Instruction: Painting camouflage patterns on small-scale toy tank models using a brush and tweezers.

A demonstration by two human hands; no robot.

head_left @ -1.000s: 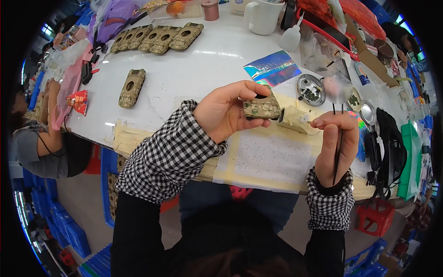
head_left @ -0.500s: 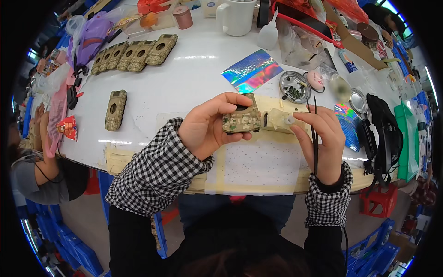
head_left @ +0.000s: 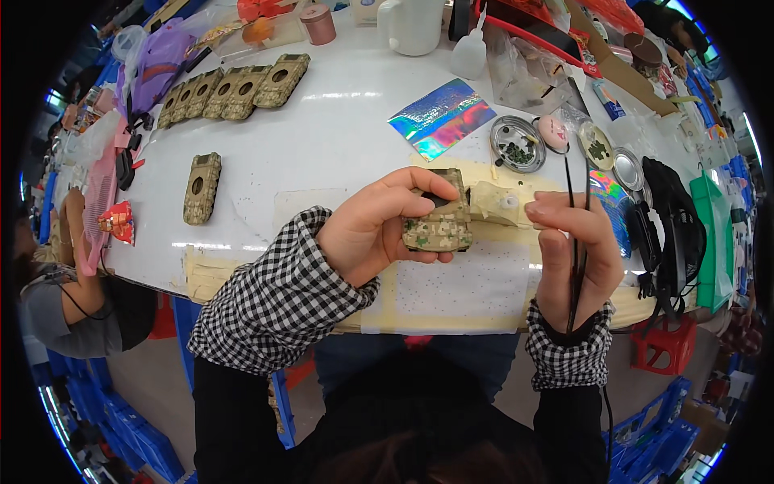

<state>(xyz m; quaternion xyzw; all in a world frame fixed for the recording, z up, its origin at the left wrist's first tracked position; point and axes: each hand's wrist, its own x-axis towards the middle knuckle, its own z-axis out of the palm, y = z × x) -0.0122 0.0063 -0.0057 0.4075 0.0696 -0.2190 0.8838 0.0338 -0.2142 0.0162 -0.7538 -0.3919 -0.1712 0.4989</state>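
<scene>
My left hand (head_left: 379, 218) is closed around a camouflage-painted toy tank hull (head_left: 439, 234) with a round dark opening in its top, partly under my fingers. A pair of black tweezers (head_left: 571, 266) lies upright in my right hand (head_left: 576, 266), its arms apart and pointing away from me. Thumb and forefinger of that hand come close together; whether something tiny is between them I cannot make out. Just left of those fingertips, beside the hull, sits a beige tape-covered block (head_left: 488, 202) with a small white piece (head_left: 509, 202) on top.
Several more camouflage hulls (head_left: 234, 93) stand in a row at the far left, with one hull (head_left: 201, 189) nearer. Beyond my right hand are a round tin of small dark green parts (head_left: 518, 145), a second tin (head_left: 597, 147), holographic film (head_left: 442, 119) and a white squeeze bottle (head_left: 469, 55).
My right hand has drawn back right from the white piece on the block, tweezers still held. My left hand has shifted the hull slightly right and nearer.
</scene>
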